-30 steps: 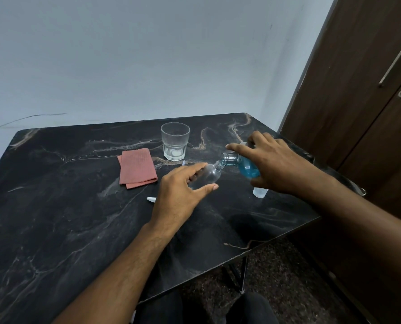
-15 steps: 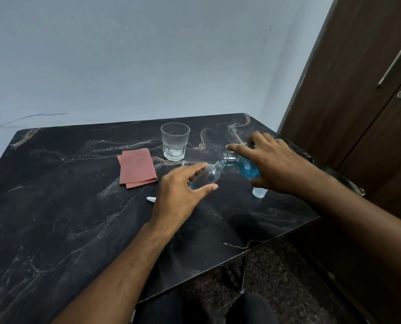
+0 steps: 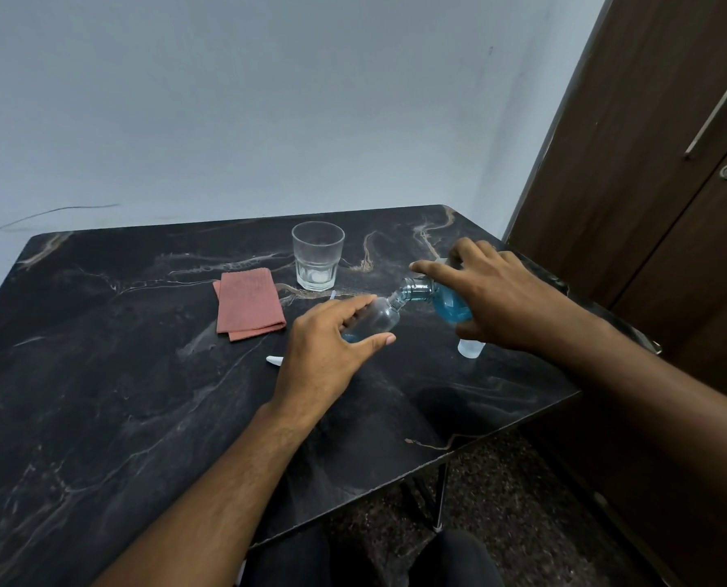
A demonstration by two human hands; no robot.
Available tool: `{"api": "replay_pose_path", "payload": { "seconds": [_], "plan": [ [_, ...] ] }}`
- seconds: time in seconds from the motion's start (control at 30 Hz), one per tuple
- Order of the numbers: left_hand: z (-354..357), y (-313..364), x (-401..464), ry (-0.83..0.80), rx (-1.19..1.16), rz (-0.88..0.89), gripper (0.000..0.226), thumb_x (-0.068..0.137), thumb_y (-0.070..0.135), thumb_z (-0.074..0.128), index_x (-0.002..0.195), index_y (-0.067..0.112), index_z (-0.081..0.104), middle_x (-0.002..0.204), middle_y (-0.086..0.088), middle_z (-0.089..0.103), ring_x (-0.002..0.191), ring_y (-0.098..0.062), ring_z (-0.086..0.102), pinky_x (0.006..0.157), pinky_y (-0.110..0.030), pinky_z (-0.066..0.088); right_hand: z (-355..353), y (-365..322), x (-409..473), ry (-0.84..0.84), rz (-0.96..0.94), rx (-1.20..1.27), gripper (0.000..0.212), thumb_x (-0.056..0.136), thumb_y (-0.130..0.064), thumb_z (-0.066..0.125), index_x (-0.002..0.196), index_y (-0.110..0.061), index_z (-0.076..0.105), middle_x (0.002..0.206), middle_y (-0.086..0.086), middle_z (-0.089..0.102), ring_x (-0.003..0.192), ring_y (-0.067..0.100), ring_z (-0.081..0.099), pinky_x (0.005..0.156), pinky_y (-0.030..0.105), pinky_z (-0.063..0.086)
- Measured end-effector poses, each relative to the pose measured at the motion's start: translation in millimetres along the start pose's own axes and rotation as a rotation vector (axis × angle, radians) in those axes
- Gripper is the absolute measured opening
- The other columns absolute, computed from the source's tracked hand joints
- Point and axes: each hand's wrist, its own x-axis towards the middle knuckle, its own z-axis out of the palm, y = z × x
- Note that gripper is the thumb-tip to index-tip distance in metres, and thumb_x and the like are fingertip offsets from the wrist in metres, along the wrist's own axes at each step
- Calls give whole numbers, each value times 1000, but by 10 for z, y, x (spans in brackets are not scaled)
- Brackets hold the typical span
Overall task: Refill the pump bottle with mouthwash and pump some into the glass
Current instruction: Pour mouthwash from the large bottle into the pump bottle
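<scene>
My left hand [image 3: 330, 345] grips a small clear pump bottle [image 3: 376, 317] with its pump off, tilted so the open neck points up and right. My right hand [image 3: 497, 298] holds the mouthwash bottle [image 3: 446, 305], tipped over with its mouth at the small bottle's neck; blue liquid fills its lower part. A little blue shows at the bottom of the clear bottle. An empty clear glass [image 3: 317, 256] stands upright further back on the table. The white pump head [image 3: 275, 360] lies on the table left of my left hand, mostly hidden.
A folded pink cloth [image 3: 249, 305] lies left of the glass on the black marble table [image 3: 99, 374]. A small white cap [image 3: 471, 348] stands under my right hand. A brown wooden door [image 3: 649, 184] is on the right, close to the table's edge.
</scene>
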Motion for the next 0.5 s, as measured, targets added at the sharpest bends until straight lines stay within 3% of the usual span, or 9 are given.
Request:
{"api": "replay_pose_path", "payload": {
  "seconds": [0.3, 0.5],
  "plan": [
    [-7, 13, -6, 0, 18, -3, 61, 70, 43, 92, 126, 38, 70, 96, 25, 69, 90, 1, 64, 84, -24, 58, -13, -5, -2, -4, 1, -5, 109, 70, -39, 86, 155, -39, 17, 134, 8, 39, 119, 24, 42, 97, 44, 43],
    [-12, 26, -3, -5, 6, -3, 60, 70, 42, 92, 126, 39, 68, 95, 17, 72, 90, -8, 66, 84, -33, 59, -23, -11, 4, -10, 4, -13, 110, 70, -40, 86, 155, -39, 16, 135, 8, 38, 121, 25, 42, 97, 45, 45]
  ]
}}
